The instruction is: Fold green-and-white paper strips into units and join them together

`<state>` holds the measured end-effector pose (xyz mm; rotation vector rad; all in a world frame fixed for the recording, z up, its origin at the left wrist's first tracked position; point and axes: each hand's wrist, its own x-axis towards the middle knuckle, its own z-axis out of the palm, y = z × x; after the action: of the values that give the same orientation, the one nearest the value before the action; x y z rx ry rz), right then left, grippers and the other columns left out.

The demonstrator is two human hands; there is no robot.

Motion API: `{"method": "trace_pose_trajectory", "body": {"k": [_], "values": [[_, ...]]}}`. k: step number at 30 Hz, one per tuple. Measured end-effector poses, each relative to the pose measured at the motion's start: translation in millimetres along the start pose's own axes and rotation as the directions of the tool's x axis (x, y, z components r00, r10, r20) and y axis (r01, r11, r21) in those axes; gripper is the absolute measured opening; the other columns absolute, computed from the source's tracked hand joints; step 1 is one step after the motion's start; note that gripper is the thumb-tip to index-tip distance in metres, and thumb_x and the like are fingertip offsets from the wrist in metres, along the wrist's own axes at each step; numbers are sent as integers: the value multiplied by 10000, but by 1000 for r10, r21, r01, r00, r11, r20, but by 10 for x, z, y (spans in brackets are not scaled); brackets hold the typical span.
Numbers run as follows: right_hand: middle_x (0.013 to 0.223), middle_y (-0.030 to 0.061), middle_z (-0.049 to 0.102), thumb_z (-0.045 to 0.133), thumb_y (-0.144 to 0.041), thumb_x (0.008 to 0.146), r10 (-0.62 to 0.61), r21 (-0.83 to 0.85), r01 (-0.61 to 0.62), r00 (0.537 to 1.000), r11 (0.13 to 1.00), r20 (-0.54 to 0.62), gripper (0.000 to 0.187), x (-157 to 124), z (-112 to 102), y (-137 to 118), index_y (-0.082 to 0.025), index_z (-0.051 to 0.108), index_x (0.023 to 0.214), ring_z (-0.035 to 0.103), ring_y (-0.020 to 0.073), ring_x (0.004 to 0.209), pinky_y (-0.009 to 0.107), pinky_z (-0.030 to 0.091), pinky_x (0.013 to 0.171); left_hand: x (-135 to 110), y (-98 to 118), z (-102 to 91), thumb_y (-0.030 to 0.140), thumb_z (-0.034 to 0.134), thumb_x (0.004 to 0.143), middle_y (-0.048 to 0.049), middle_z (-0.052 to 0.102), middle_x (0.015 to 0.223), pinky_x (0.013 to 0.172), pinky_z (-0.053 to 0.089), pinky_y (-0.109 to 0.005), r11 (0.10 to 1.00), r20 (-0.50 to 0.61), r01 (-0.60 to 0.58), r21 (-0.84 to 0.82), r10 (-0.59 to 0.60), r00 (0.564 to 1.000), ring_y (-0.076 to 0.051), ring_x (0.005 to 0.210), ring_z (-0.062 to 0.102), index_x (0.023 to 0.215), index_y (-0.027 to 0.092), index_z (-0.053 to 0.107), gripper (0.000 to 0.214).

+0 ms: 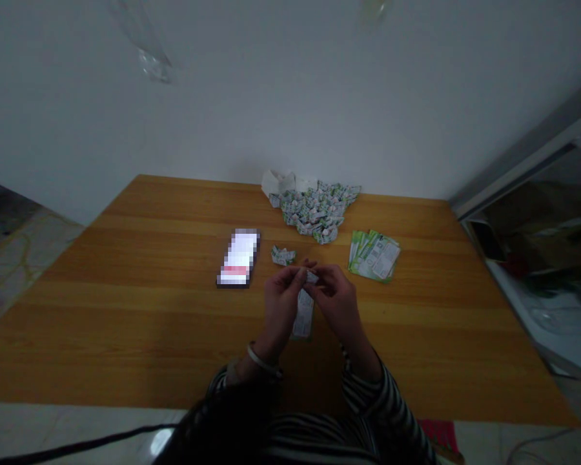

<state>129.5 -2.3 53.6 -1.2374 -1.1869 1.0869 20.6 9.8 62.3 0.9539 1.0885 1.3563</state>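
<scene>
My left hand (283, 294) and my right hand (336, 294) meet above the table, with fingertips pinched on a small folded paper (311, 277) with print on it. Partly covered by the hands, a green-and-white printed card (303, 316) lies on the wood below them. Just beyond my left fingertips rests one loose folded paper piece (283, 256). Farther back, a large heap of similar folded papers (314, 210) spreads near the wall. A fanned stack of flat printed cards (375, 257) is at the right of my right hand.
To the left of the hands a phone (239, 257) with a lit, blurred screen lies on the wooden table (150, 290). White paper (277, 182) sits behind the heap, against the wall (290, 90). A shelf (537, 226) holding boxes stands beyond the right edge.
</scene>
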Motion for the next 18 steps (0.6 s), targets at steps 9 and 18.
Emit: {"method": "trace_pose_trajectory", "body": {"k": [9,18], "values": [[698,7,710,694,-331,782,57,122,-41,990,992,-129,163,-5,41,88,-173,668,805,694,161,585,287,611,596,20,54,-25,304,599,848,-86,749,955,823,513,-339,962,86,-42,268,20,996,-216,907,680,944,151,729,222],[738,25,701,594,-370,861,-39,-157,47,998,986,53,219,53,-100,36,-171,680,895,679,140,525,219,558,470,22,94,-139,155,444,910,-67,636,907,709,470,-278,528,313,-361,769,182,932,-171,780,599,948,172,681,241]]}}
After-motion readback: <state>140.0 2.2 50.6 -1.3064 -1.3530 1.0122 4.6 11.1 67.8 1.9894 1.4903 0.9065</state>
